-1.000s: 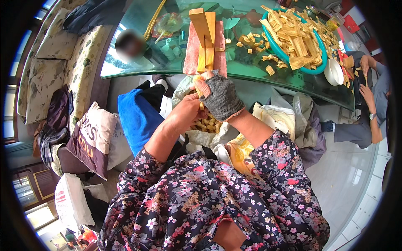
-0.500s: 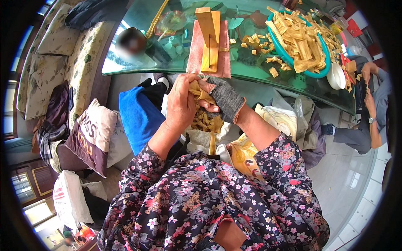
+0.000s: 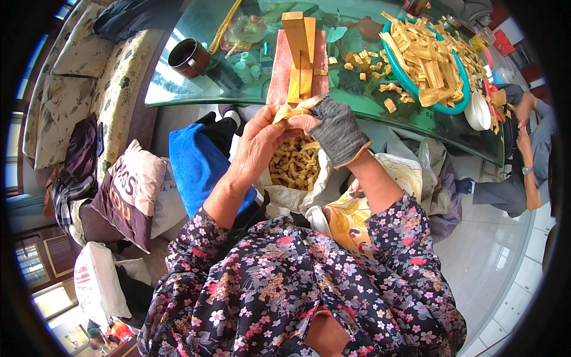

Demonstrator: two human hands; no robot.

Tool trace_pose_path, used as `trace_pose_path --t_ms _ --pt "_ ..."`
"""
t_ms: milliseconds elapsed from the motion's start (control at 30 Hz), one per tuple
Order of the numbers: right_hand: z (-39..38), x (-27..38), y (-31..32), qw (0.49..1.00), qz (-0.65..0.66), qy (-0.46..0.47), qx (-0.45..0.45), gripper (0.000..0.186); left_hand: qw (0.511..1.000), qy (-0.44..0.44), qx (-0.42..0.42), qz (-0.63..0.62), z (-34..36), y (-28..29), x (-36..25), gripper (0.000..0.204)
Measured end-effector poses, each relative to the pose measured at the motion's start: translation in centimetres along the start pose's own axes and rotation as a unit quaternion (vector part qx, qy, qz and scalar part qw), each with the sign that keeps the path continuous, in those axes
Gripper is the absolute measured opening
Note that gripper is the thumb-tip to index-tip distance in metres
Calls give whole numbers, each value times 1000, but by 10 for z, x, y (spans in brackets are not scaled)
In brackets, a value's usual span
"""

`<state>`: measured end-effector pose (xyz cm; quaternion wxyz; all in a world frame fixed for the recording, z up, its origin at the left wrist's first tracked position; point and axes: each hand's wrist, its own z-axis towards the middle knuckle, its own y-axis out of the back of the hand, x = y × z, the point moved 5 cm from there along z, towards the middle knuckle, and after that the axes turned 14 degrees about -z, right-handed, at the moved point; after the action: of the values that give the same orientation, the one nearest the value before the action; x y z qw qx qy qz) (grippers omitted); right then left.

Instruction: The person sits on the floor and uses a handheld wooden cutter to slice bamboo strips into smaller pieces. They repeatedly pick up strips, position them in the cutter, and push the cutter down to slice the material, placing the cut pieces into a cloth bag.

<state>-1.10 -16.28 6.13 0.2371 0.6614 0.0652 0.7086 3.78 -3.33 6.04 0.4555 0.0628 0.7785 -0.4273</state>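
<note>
My left hand [image 3: 262, 140] and my right hand [image 3: 333, 131], in a grey fingerless glove, meet at the near edge of the glass table, their fingers closed on a folded yellow strip [image 3: 288, 114]. Just beyond them stands an upright wooden device [image 3: 294, 44] on a pink cloth [image 3: 278, 83]. Below my hands an open whitish sack [image 3: 321, 178] holds many small twisted yellow pieces [image 3: 291, 166].
A teal basin [image 3: 461, 102] of yellow strips, loose pieces, a white bowl [image 3: 476, 110] and a dark mug [image 3: 187, 59] are on the glass table [image 3: 369, 101]. A person [image 3: 526, 149] works at right. Blue fabric [image 3: 196, 166], pillows and a sofa [image 3: 65, 101] lie left.
My right hand has risen toward the wooden device and my left hand has turned, both still on the yellow strip. More of the sack's pieces now shows below them.
</note>
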Motion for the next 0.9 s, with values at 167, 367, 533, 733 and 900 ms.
trace_pose_path --t_ms 167,367,533,733,900 --pt "-8 -9 -23 927 323 -153 113 30 984 -54 -3 168 3 23 -7 16" --pt "-22 -7 -37 811 543 -177 129 24 978 -150 -23 145 4 26 -6 10" --pt "-6 1 -14 983 182 25 28 31 980 -155 -60 110 1 24 -2 11" --pt "-15 -12 -32 854 448 -194 179 27 975 -169 -74 125 3 40 2 11" --pt "-8 -25 -30 893 364 -248 91 26 978 -143 -138 64 -4 23 3 14"
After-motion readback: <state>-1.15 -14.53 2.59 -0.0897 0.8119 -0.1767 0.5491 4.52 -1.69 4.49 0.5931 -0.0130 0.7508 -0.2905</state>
